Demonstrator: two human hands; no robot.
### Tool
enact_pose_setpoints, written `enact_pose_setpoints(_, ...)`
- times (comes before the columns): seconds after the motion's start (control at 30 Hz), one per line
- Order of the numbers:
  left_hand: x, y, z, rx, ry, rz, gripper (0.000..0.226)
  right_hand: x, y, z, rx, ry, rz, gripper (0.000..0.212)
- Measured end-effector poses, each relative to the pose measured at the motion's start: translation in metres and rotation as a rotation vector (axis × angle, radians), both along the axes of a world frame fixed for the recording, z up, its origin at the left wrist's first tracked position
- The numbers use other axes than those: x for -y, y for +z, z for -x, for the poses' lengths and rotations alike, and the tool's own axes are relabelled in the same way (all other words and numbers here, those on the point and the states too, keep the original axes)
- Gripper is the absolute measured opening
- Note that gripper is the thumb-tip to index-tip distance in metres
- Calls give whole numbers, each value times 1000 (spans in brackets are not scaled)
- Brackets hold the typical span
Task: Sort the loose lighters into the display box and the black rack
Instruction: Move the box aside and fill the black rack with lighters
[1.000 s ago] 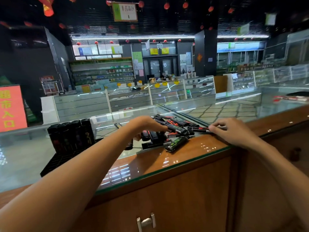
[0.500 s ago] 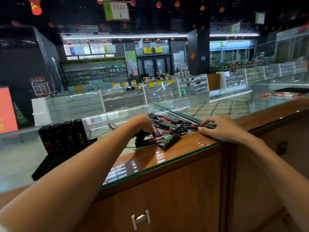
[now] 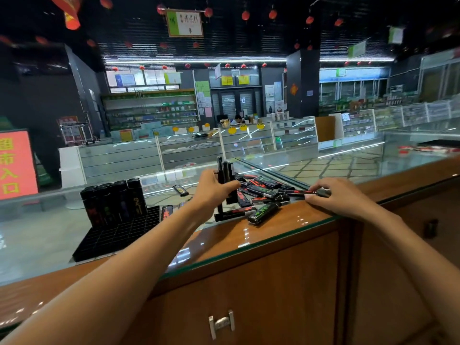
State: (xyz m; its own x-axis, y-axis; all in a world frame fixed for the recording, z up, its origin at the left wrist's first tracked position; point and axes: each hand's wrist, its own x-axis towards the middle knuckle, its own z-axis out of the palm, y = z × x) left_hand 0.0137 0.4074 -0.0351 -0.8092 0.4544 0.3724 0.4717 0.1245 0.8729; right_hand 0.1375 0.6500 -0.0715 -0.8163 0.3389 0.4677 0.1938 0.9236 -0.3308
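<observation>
Changed since half a second back: left hand (image 3: 214,192) up off the heap, its bundle of black lighters (image 3: 226,173) now stood on end instead of lying low among the rest. Right hand (image 3: 341,199) in the same spot at the heap's right edge.

Surface, left to right: clear glass counter top (image 3: 37,235) over a brown wooden cabinet front (image 3: 273,282) with a silver metal drawer handle (image 3: 221,323). On the glass at left, black plastic grid rack (image 3: 117,236), with a row of tall black lighters (image 3: 114,202) upright along its far edge. Right of the rack, a stray black lighter (image 3: 181,190) flat on the glass. At centre, heap of loose black lighters with red and green print (image 3: 261,191), close to the counter's wooden edge.

Room: red sign with yellow characters (image 3: 15,165) far left, long glass display cases (image 3: 189,150) across the aisle, round red lanterns (image 3: 245,14) under a dark ceiling.

Hands — left fingers and thumb wrapped tight around the upright bundle, held at the heap's left side. Right thumb and fingertips pinched on the right end of a slim black lighter with red print (image 3: 296,192), flat at the heap's right.
</observation>
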Motion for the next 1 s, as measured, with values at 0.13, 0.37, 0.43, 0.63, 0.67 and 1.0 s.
enact_pose_setpoints(0.13,6,-19,2,-7,9,14,18,0,0,1,-8,5,-13,31)
enact_pose_setpoints(0.37,26,-3,-2,122,-220,-98,8,23,9,-5,-304,-60,50,27)
enact_pose_setpoints(0.43,48,6,-1,186,-348,-109,22,54,19,-2,-429,36,73,23)
enact_pose_setpoints(0.63,111,16,-7,47,-392,5,22,185,53,33,-281,610,462,27)
enact_pose_setpoints(0.67,119,15,-9,-11,-365,14,19,199,56,39,-263,663,477,25)
enact_pose_setpoints(1.0,205,0,15,27,-264,-87,22,256,54,85,-103,926,797,23)
